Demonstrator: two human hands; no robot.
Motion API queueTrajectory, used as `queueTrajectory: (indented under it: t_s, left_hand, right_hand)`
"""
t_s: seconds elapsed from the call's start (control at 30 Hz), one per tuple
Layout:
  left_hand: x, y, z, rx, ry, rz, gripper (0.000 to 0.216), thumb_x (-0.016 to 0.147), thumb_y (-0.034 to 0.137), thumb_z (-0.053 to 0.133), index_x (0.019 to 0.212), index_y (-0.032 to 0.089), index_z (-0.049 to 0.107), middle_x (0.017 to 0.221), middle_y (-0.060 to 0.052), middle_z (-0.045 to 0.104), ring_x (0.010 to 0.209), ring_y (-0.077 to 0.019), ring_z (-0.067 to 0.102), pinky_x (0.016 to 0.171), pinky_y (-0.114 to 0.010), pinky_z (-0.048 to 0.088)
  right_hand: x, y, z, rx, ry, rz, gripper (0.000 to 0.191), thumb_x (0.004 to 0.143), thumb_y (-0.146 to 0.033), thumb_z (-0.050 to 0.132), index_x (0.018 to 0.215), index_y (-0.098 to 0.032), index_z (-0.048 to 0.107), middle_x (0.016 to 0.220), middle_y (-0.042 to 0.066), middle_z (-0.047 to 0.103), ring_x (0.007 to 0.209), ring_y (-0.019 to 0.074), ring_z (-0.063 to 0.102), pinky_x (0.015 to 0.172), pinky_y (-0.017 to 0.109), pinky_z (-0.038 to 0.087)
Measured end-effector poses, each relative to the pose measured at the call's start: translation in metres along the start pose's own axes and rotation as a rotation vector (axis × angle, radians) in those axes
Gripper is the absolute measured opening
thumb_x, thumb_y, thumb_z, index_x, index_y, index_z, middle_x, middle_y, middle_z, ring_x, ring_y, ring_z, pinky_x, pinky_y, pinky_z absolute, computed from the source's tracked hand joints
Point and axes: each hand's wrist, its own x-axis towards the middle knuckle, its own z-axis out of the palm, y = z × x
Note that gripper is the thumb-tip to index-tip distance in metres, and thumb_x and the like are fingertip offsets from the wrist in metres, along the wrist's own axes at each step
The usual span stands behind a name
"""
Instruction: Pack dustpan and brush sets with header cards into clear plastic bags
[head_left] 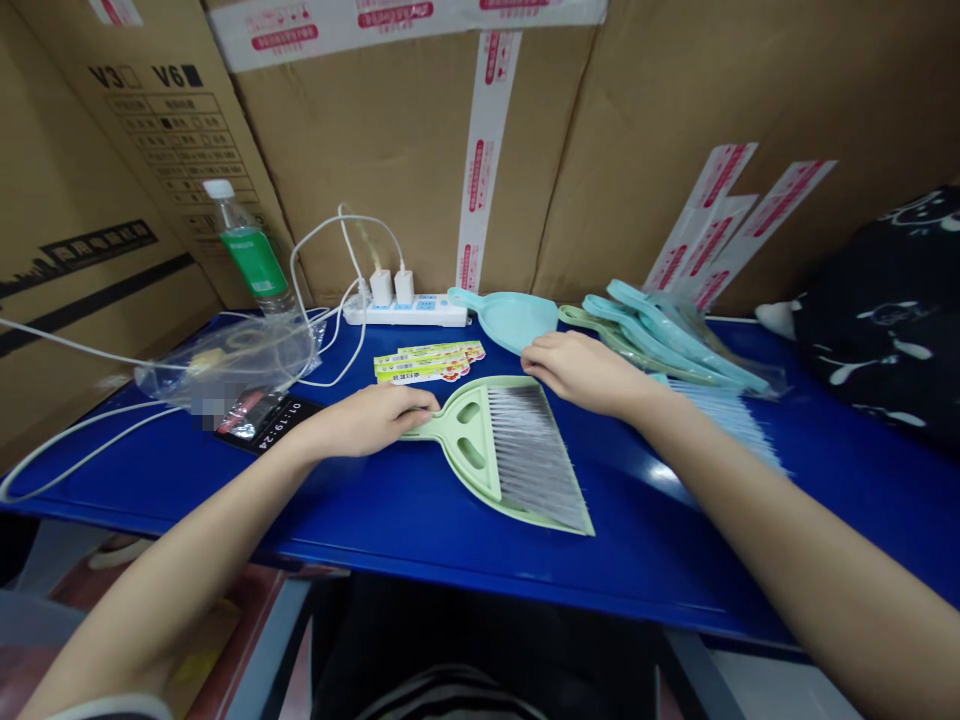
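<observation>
My left hand (pixel 375 418) is closed round the handle of a light green hand brush (pixel 532 455), which lies in a matching green dustpan (pixel 517 512) on the blue table. Its grey bristles point to the right. My right hand (pixel 574 368) is held closed above the far right corner of the dustpan, beside a light blue dustpan (pixel 517 318). Its fingertips are curled down; whether something is between them I cannot make out. A light blue brush (pixel 727 415) lies partly hidden behind my right forearm.
Several bagged dustpan sets (pixel 660 340) lie at the back right. Printed yellow-green strips (pixel 427 364) lie ahead of my left hand. Further left are a phone (pixel 274 422), a plastic bag (pixel 232 352), a bottle (pixel 255 258) and cables by a power strip (pixel 442 312). Cardboard (pixel 405 150) walls the back.
</observation>
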Motion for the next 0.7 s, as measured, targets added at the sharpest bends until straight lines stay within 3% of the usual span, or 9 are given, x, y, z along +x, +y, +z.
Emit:
queueTrajectory:
  t_s: [0.17,0.33,0.43,0.7]
  left_hand:
    - [-0.004,0.001,-0.007,0.098,0.013,-0.028,0.028,0.091,0.024,0.036,0.097,0.02,0.063,0.1,-0.003,0.069,0.089,-0.0179,0.061,0.08,-0.027,0.042]
    - [-0.017,-0.01,-0.021,0.29,0.187,-0.166,0.036,0.09,0.023,0.03,0.107,0.018,0.062,0.114,-0.007,0.066,0.103,-0.0213,0.061,0.092,-0.035,0.045]
    - [-0.033,-0.018,-0.025,0.365,0.257,-0.204,0.038,0.09,0.027,0.028,0.107,0.018,0.061,0.109,-0.008,0.067,0.1,-0.0217,0.063,0.089,-0.036,0.049]
    - [-0.07,-0.024,-0.013,0.199,0.391,-0.259,0.042,0.093,0.032,0.023,0.111,0.017,0.057,0.111,-0.009,0.069,0.084,-0.0193,0.071,0.075,-0.031,0.055]
  right_hand:
    - [0.007,-0.007,0.005,-0.008,0.079,-0.04,0.027,0.091,-0.013,0.037,0.093,-0.015,0.065,0.093,0.013,0.068,0.089,0.0248,0.059,0.074,0.034,0.037]
    - [0.024,-0.011,0.011,-0.024,0.132,-0.104,0.025,0.091,-0.014,0.044,0.102,-0.014,0.067,0.098,0.014,0.069,0.094,0.0257,0.06,0.076,0.035,0.038]
    - [0.037,-0.015,0.011,-0.025,0.122,-0.147,0.025,0.089,-0.013,0.049,0.105,-0.015,0.068,0.095,0.013,0.069,0.093,0.026,0.06,0.076,0.035,0.038]
    - [0.062,-0.025,0.009,-0.021,0.123,-0.225,0.022,0.086,-0.014,0.058,0.1,-0.017,0.073,0.091,0.01,0.069,0.089,0.0245,0.059,0.074,0.034,0.036]
